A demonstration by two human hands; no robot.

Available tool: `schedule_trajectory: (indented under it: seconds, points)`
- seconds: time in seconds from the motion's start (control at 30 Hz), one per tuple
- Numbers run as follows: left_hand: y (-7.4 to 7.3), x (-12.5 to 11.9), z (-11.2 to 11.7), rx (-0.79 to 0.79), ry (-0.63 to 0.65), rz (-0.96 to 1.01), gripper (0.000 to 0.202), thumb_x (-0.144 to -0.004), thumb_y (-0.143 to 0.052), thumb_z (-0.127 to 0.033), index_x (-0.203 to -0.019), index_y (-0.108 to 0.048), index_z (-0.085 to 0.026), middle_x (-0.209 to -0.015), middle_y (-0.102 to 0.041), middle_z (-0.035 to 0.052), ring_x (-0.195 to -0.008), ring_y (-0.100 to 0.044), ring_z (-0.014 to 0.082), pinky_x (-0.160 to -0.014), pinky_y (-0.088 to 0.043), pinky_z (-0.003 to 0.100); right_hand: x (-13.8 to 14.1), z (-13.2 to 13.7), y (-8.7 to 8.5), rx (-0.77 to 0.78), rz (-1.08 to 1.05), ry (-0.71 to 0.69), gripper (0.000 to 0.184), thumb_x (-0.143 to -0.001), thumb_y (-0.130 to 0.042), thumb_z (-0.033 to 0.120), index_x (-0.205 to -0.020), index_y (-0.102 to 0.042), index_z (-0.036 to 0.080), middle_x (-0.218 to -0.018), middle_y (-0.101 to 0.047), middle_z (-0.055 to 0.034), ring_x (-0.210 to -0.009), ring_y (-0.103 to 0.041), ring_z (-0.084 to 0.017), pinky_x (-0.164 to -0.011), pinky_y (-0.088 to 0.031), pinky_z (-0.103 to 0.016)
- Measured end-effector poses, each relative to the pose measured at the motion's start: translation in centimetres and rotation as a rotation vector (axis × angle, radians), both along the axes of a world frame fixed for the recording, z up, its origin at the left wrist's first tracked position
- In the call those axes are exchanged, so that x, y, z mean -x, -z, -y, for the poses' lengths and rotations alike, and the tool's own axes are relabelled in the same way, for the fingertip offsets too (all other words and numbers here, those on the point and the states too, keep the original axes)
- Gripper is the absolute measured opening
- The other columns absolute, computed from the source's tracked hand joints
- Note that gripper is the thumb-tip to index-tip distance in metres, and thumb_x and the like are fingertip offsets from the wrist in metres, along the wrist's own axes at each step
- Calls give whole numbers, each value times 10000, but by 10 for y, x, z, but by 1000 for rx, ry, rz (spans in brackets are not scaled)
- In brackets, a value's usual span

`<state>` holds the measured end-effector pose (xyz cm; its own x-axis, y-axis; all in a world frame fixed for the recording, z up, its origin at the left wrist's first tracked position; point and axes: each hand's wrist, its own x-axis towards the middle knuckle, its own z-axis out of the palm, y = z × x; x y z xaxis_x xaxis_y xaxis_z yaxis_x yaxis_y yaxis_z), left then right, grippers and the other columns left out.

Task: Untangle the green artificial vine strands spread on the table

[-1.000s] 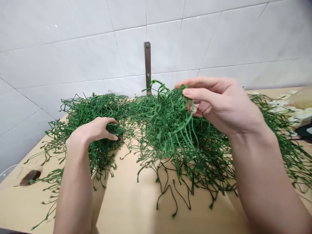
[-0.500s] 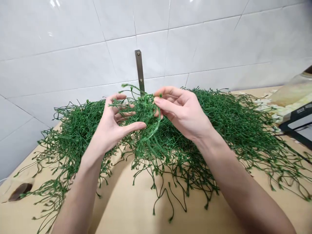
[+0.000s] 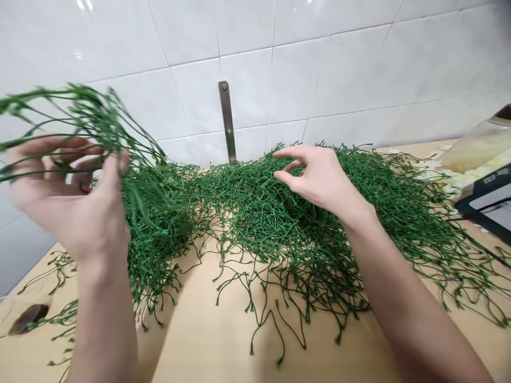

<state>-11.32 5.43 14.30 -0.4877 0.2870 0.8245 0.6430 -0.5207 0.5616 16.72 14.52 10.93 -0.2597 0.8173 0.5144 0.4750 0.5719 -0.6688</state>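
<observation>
Several green stems (image 3: 96,114) in a pinched left grip (image 3: 74,205), right grip (image 3: 319,178) agape over pile (image 3: 263,213).

Across the top of the frame, smooth tiles (image 3: 339,69) are marked by glossy glints. At upper centre, a metal strip (image 3: 227,114) is given a dull sheen. Mid-frame, plastic-looking finish is shown by wiry green stems (image 3: 263,213); at bottom centre, a smooth, wood-toned tabletop (image 3: 211,330) is softly lit.
</observation>
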Motion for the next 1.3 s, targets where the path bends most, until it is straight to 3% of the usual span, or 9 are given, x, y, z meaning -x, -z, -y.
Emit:
schedule_trajectory:
  seconds: [0.03,0.2,0.37,0.57,0.8,1.07,1.17,1.23,1.3]
  points:
    - [2,-6,0,-24,1,8,454,-592,-799,-96,-939,-534,-219,-934,-612,-20,-873,-625,144,-788,-561,330,5,3,0,3,-18,-29,351,-737,-725,218,-1079,-724,142,-955,-726,-113,-787,-675,-220,-814,-556,-448]
    - [14,-39,-1,365,167,-151,243,-704,-752,-180,-913,-630,-207,-863,-703,10,-804,-679,172,-696,-563,309,43,23,6,237,-329,-458,546,-784,-720,381,-1258,-601,137,-1170,-683,-134,-994,-673,-199,-859,-571,-380]
    - [24,-39,-5,584,16,-528,111,-815,-641,-252,-923,-651,-229,-970,-733,18,-939,-674,204,-883,-543,364,62,21,20,396,-450,-456,543,-731,-761,366,-1169,-607,86,-767,-724,-53,-619,-656,-127,-624,-567,-284]
    - [29,-23,-16,533,-34,-668,105,-795,-659,-239,-898,-666,-218,-888,-744,26,-764,-680,188,-745,-547,329,47,1,25,261,-311,-372,288,-776,-682,277,-994,-692,90,-712,-705,-47,-596,-601,-110,-600,-515,-277]
    - [28,0,-19,459,-182,-434,148,-749,-725,-284,-839,-707,-169,-760,-745,34,-640,-671,167,-652,-545,311,27,-11,19,8,-222,-107,242,-786,-624,227,-957,-738,99,-713,-698,-45,-615,-586,-128,-629,-494,-307]
    - [29,-12,-19,409,-49,-215,201,-680,-773,-236,-848,-708,-147,-755,-731,27,-671,-689,139,-589,-567,232,29,-9,20,-286,-75,58,166,-814,-613,197,-893,-736,118,-847,-713,-75,-699,-606,-154,-655,-471,-302]
    - [29,-22,-17,388,-33,-234,203,-702,-765,-242,-874,-705,-154,-785,-735,25,-690,-693,131,-575,-562,212,34,2,16,-191,-87,29,306,-897,-563,349,-736,-701,128,-678,-651,-44,-565,-516,-114,-567,-404,-275]
    - [27,-29,-14,368,-30,-237,201,-707,-767,-239,-876,-697,-156,-788,-733,20,-686,-688,124,-555,-552,197,36,13,13,8,3,-152,491,-933,-485,477,-617,-648,139,-543,-567,-14,-465,-433,-89,-503,-349,-263]
    - [25,-35,-12,320,-31,-226,187,-711,-764,-223,-862,-680,-152,-770,-719,11,-667,-678,113,-539,-545,189,41,21,14,184,180,-363,509,-890,-519,562,-631,-644,142,-522,-542,0,-433,-401,-83,-474,-329,-259]
